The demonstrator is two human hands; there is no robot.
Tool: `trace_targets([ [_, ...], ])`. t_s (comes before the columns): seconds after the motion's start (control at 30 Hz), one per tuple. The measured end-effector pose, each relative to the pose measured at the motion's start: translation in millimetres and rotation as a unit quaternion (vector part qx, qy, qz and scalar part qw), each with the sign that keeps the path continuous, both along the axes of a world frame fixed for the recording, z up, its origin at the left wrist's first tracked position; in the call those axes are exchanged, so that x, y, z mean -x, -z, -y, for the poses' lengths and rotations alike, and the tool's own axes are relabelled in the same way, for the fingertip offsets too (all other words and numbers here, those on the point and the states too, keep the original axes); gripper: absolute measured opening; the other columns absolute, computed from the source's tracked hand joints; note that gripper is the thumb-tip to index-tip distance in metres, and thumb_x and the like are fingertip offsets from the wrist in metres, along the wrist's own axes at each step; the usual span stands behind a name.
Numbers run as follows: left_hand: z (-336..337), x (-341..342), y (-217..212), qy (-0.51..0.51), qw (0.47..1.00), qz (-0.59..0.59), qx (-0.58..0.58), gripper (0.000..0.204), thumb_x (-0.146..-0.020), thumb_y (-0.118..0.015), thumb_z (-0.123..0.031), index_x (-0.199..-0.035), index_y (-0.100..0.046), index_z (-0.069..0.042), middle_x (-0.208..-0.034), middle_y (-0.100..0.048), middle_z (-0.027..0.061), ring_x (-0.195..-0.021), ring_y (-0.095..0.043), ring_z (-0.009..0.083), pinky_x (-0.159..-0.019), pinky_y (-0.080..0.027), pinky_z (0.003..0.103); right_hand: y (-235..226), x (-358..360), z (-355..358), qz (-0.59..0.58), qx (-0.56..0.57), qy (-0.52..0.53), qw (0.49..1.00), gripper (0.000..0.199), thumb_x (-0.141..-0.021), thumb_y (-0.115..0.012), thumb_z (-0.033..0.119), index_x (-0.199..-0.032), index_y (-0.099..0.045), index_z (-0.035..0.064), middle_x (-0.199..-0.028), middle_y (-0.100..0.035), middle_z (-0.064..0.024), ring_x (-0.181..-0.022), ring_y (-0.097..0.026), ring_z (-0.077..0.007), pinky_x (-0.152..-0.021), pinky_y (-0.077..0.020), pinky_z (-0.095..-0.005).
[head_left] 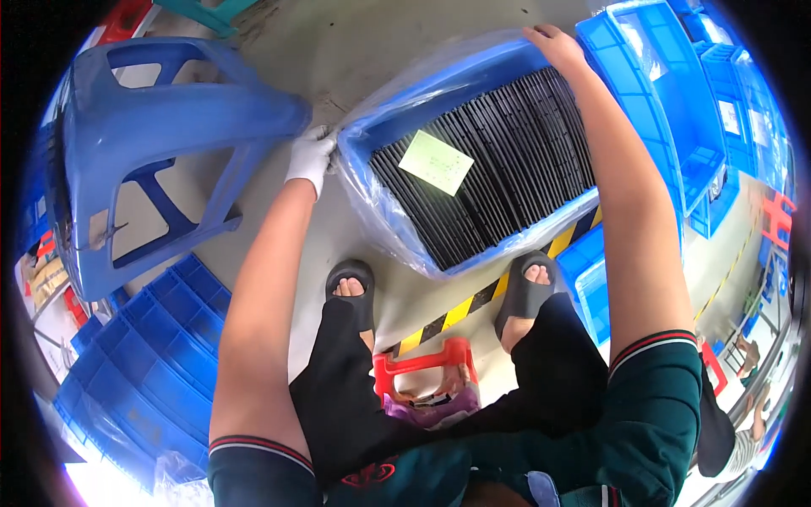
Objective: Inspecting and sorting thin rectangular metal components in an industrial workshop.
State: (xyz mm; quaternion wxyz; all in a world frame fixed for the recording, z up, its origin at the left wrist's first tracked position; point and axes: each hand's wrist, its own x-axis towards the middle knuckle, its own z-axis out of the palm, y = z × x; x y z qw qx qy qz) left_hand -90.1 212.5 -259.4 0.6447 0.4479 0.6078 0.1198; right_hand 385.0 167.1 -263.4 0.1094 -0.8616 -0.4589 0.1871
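I hold a blue plastic bin (397, 127) wrapped in clear plastic film above the floor in front of my knees. Rows of thin black parts (507, 160) fill it, and a pale green paper slip (436, 162) lies on top. My left hand (311, 159), in a white glove, grips the bin's left corner. My right hand (553, 42), bare, grips its far right corner. Both arms are stretched out over my legs and my black sandals (353, 283).
A blue plastic stool (160, 118) stands at the left. Stacked blue crates (160, 355) lie lower left, and more blue bins (676, 101) stand at the right. Yellow-black floor tape (460, 311) runs under my feet. A red stool (422, 365) is beneath me.
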Motion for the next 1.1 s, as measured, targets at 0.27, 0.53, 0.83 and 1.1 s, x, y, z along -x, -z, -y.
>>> trace_targets([
  [0.27, -0.5, 22.3, 26.9, 0.128, 0.928, -0.206, -0.284, 0.037, -0.085, -0.060, -0.030, -0.109, -0.062, -0.001, -0.102, -0.065, 0.0179, -0.094, -0.061, 0.0285, -0.082, -0.045, 0.033, -58.3, 43.6, 91.8, 0.143, -0.022, -0.066, 0.987, 0.052, -0.086, -0.054, 0.041, -0.128, -0.048, 0.0111, -0.124, -0.053, -0.0188, -0.110, -0.053, -0.0373, -0.092, -0.0437, -0.0426],
  [0.53, 54.2, 12.3, -64.6, 0.231, 0.905, -0.288, -0.211, 0.062, -0.083, -0.048, -0.060, -0.096, -0.065, -0.002, -0.098, -0.063, 0.0243, -0.095, -0.059, 0.0385, -0.084, -0.044, 0.044, -115.2, 56.8, 244.2, 0.075, -0.068, 0.049, 0.994, 0.041, -0.081, -0.065, 0.023, -0.118, -0.055, 0.0080, -0.110, -0.059, -0.0157, -0.097, -0.060, -0.0306, -0.084, -0.0479, -0.0388],
  [0.83, 114.8, 22.6, -44.1, 0.255, 0.943, -0.128, -0.173, 0.031, -0.087, -0.060, -0.030, -0.074, -0.058, -0.003, -0.062, -0.054, 0.0040, -0.055, -0.048, 0.0100, -0.053, -0.039, 0.028, -70.1, 92.0, 267.8, 0.028, -0.088, 0.187, 0.978, 0.047, -0.078, -0.067, 0.029, -0.116, -0.054, 0.0043, -0.110, -0.057, -0.0181, -0.097, -0.059, -0.0314, -0.082, -0.0481, -0.0406],
  [1.1, 105.7, 46.7, -34.5, 0.250, 0.950, -0.185, -0.041, 0.042, -0.087, -0.059, -0.037, -0.100, -0.063, 0.003, -0.076, -0.063, 0.0064, -0.060, -0.055, 0.0105, -0.055, -0.044, 0.026, -69.7, 65.0, 212.3, 0.128, -0.047, 0.171, 0.976, 0.041, -0.081, -0.062, 0.043, -0.112, -0.061, 0.0165, -0.103, -0.059, -0.0147, -0.093, -0.060, -0.0348, -0.079, -0.0487, -0.0418],
])
